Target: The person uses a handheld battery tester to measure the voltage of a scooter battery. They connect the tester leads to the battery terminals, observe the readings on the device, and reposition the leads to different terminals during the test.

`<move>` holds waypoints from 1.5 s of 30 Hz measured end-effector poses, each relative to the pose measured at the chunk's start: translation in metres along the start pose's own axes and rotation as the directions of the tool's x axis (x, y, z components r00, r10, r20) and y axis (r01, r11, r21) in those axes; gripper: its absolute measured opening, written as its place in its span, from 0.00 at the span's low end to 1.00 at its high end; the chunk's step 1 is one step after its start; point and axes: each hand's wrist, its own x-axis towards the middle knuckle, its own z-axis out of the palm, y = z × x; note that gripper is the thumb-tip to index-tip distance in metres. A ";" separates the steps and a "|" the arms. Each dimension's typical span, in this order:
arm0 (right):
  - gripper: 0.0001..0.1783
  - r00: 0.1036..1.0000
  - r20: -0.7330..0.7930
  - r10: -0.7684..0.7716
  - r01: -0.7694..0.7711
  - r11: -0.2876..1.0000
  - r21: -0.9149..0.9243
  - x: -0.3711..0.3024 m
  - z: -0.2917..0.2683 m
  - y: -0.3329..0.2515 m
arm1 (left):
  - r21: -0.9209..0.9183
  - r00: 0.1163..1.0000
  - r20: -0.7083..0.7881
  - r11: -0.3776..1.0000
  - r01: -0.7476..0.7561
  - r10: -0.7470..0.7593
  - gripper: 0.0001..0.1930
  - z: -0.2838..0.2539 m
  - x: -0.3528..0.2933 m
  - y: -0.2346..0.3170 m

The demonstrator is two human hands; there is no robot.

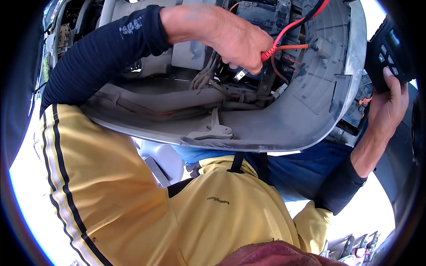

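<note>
My left hand point(239, 42) reaches across into an open vehicle body compartment and is closed round a cable clamp. The clamp's red ribbed cable sleeve point(269, 53) comes out beside the knuckles, and a bright metal tip point(240, 75) shows below the fingers. A red cable point(296, 22) runs up from it alongside a black one. Most of the clamp is hidden by the hand. At the far right my right hand point(390, 99) grips a black handheld battery tester point(385, 55) with a small screen, its thumb resting on the lower buttons.
A grey plastic body panel point(284, 126) curves round the compartment. Dark battery blocks point(262, 15) and wires sit inside it. An orange cable point(293, 47) crosses near my left hand. Another battery point(355, 113) lies under my right wrist. Several tools point(350, 248) lie at the lower right.
</note>
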 end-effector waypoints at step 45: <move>0.23 0.999 0.023 0.046 -0.048 0.994 0.102 -0.006 0.017 -0.009 | -0.137 0.645 -0.312 0.638 -0.757 0.698 0.12 -0.050 0.086 -0.042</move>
